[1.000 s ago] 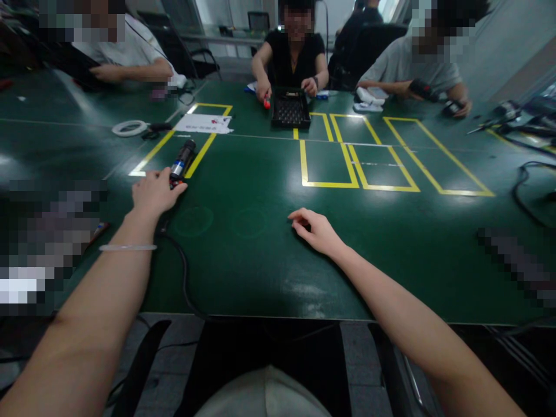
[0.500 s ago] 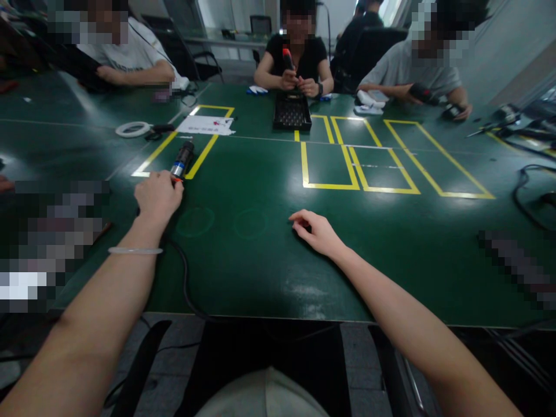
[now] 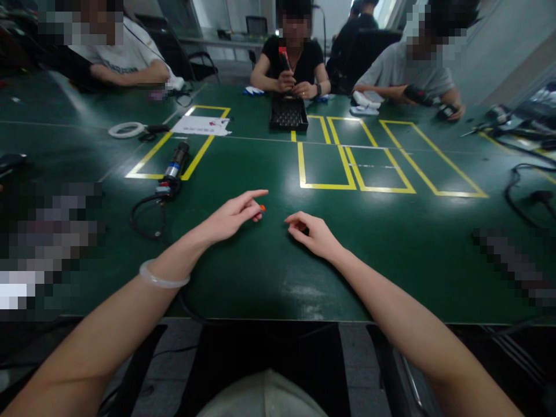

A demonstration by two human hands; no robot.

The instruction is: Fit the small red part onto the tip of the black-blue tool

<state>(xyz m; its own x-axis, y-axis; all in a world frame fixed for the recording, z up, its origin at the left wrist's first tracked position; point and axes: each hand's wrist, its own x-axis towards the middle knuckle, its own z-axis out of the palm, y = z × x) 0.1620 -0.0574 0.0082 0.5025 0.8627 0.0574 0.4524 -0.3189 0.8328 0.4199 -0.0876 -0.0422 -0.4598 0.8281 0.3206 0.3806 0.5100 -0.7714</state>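
Observation:
My left hand [image 3: 237, 217] is over the middle of the green table [image 3: 256, 278], its index finger stretched out to the right. A small orange piece [image 3: 262, 208] shows between its thumb and lower fingers; its kind is too small to make out. My right hand [image 3: 313, 233] rests just to the right, fingers loosely curled and apart from the thumb, with nothing visible in it. Behind my left wrist lies a black cylindrical device [image 3: 175, 165] with a silver and blue band, inside a yellow tape outline. A black cable [image 3: 132, 217] loops from its near end.
Yellow tape outlines [image 3: 328, 186] mark the table. White paper [image 3: 202, 125] and a white cable coil [image 3: 125, 130] lie at the far left. Across the table, one person holds a red-and-black tool [image 3: 284, 58] behind a black tray [image 3: 288, 123]. Two more people sit either side.
My left hand has left the black cylindrical device and moved right to the table's middle, with a small orange piece now showing in its fingers. My right hand has stayed in place.

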